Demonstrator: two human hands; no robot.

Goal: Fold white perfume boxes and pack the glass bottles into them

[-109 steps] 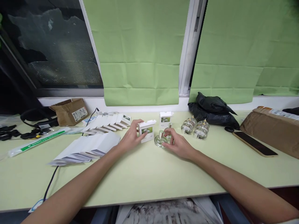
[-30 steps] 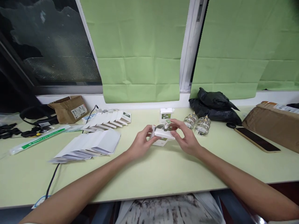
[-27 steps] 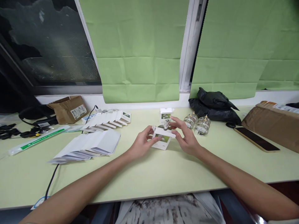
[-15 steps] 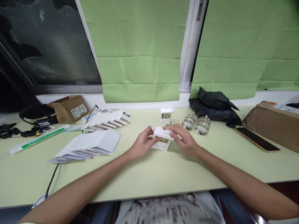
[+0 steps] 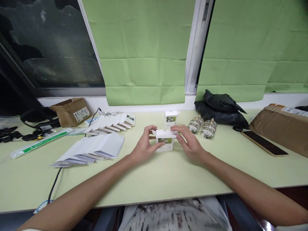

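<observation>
Brown corrugated card comes first: a torn-open carton [image 5: 71,111] lies far to the left of the small white box [image 5: 165,141], at the back of the pale green surface [image 5: 154,179], with black cables [image 5: 36,117] further left again. Nearer the box, also on its left, two fans of flat white card blanks [image 5: 91,149] lie overlapped like shingles. They are matte and sharp-edged, one row behind the other.

The left hand [image 5: 144,147] grasps the box by its left side, thumb on the printed front and fingers curled round the back. The box stands upright on the surface. It is cube-like, made of thin smooth card, with a green picture panel on its face and its top flap lying flat. The right hand [image 5: 190,144] grips its right side, fingertips resting on the flap's edge.

By my reading, the step in hand is closing the lid. I cannot tell whether the tuck is fully seated. Any further press would call for light, even pressure, since card this thin would likely buckle.

Just behind the box stands a second box of the same kind [image 5: 170,119], its flap seemingly raised. To the right of the box, two squat, rounded bottles of clear glass [image 5: 203,128] sit side by side, with a crumpled, glossy black plastic bag [image 5: 221,109] behind them. Far to the right lie a flat dark phone [image 5: 264,143] and a brown paper parcel [image 5: 281,125].
</observation>
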